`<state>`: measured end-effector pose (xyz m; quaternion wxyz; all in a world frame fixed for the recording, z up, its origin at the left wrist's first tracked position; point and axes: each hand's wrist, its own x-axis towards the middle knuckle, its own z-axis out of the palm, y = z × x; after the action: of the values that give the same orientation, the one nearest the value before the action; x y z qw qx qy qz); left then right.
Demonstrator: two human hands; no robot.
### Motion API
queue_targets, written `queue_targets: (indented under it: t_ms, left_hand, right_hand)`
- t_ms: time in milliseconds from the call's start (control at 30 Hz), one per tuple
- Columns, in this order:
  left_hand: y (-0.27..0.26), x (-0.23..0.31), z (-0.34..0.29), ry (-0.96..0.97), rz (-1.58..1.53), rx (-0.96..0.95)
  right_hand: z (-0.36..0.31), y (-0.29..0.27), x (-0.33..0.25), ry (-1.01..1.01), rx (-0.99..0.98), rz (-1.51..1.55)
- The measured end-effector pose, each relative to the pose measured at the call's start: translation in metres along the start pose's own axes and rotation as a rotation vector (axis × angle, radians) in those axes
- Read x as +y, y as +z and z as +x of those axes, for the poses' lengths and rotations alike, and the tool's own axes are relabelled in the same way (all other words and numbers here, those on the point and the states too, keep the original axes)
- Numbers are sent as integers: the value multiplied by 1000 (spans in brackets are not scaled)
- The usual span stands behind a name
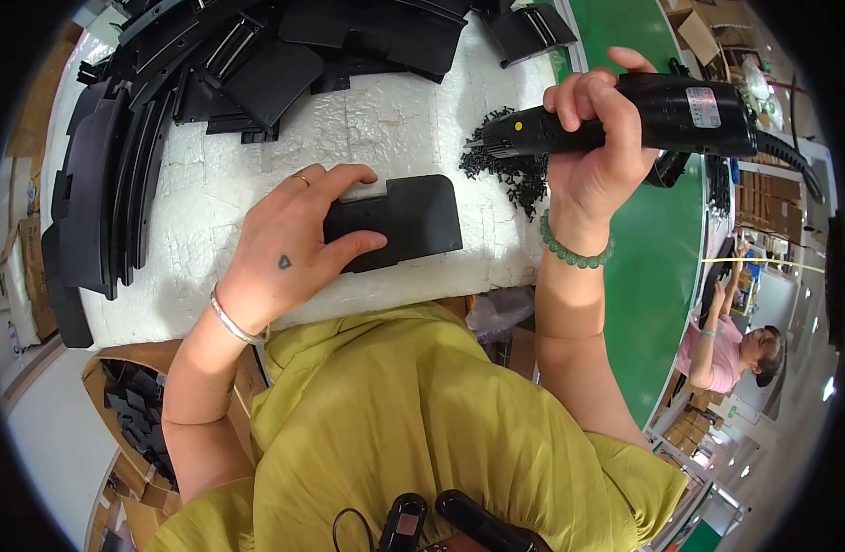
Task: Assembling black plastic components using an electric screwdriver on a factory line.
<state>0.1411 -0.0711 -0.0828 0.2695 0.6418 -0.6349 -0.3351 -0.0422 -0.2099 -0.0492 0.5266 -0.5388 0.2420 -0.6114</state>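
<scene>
My left hand [294, 235] grips a flat black plastic panel [413, 221] with a stepped edge, thumb on one side and fingers on the other. The panel rests on a white foam-covered surface [349, 138]. In my right hand [597, 129] is a black corded electric screwdriver [662, 115], held level with its tip pointing left. That tip is over the edge of a pile of small black screws [519, 179], to the right of the panel. Whether a screw sits on the bit is too small to tell.
Black plastic parts [257, 74] are heaped at the back left, with long curved ones [119, 184] along the left edge. A green tabletop [652, 304] runs along the right. A box of black pieces [137, 409] stands low left. Another person [730, 354] works farther right.
</scene>
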Motion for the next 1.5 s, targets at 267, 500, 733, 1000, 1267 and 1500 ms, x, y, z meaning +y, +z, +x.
queue_targets:
  t_ms: [267, 500, 733, 1000, 1267, 1500]
  left_hand:
    - [3, 4, 7, 136, 106, 159]
    - [15, 25, 65, 498, 119, 281]
    - [28, 24, 84, 601, 125, 335]
    - [23, 26, 80, 712, 172, 386]
    - [20, 25, 68, 834, 251, 343]
    - [0, 4, 39, 572, -20, 426]
  right_hand:
    - [1, 0, -9, -36, -36, 109]
    - [-7, -4, -44, -128, -149, 207]
    - [-8, -7, -49, -180, -182, 239]
    - [-7, -12, -59, -185, -345, 292]
    - [-16, 1, -68, -204, -603, 168]
    - [-23, 15, -55, -170, -673, 190]
